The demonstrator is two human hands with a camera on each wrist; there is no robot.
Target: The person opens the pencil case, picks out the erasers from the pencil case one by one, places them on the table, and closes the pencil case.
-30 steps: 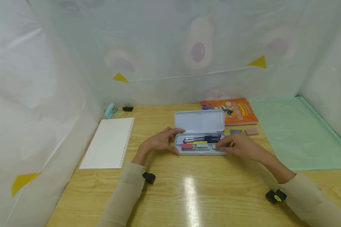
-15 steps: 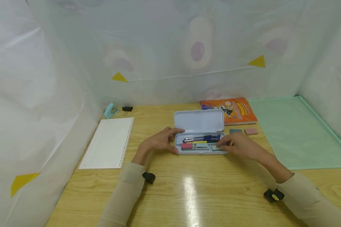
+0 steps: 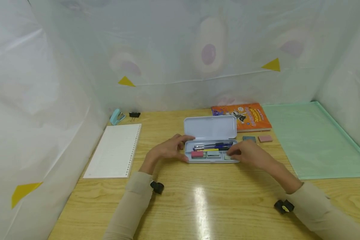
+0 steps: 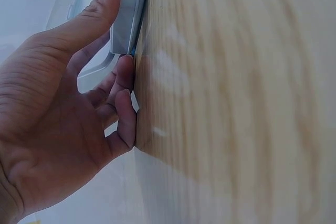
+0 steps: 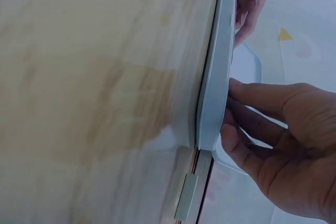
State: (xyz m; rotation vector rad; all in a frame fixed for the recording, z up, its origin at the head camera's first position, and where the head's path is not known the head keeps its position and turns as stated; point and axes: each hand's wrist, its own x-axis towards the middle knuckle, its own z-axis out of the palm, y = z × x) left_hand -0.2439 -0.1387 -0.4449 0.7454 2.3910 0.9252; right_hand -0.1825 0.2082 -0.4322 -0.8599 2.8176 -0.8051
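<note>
A pale blue pencil case (image 3: 213,161) lies open on the table, lid tipped back. My left hand (image 3: 168,148) grips its left end, thumb at the front edge and fingers behind; the left wrist view shows the thumb over the rim. Inside are several pens (image 3: 213,146), a pink-topped eraser (image 3: 197,154) and a pale eraser (image 3: 213,154) in the front compartments. At the front right compartment my right hand (image 3: 252,154) pinches a light green eraser (image 3: 227,157), its right part hidden under the fingers. In the right wrist view, the case wall hides the fingertips' contact.
Behind the right hand lie a blue-grey eraser (image 3: 249,138) and a pink eraser (image 3: 265,138). An orange book (image 3: 252,117) is partly behind the lid. A green mat (image 3: 318,143) lies right; a notepad (image 3: 114,151), stapler (image 3: 117,116) and binder clip (image 3: 134,115) are left.
The right hand has shifted slightly left over the front right compartment, and the light green eraser sits lower and flatter in it. The left hand has stayed at the case's left end.
</note>
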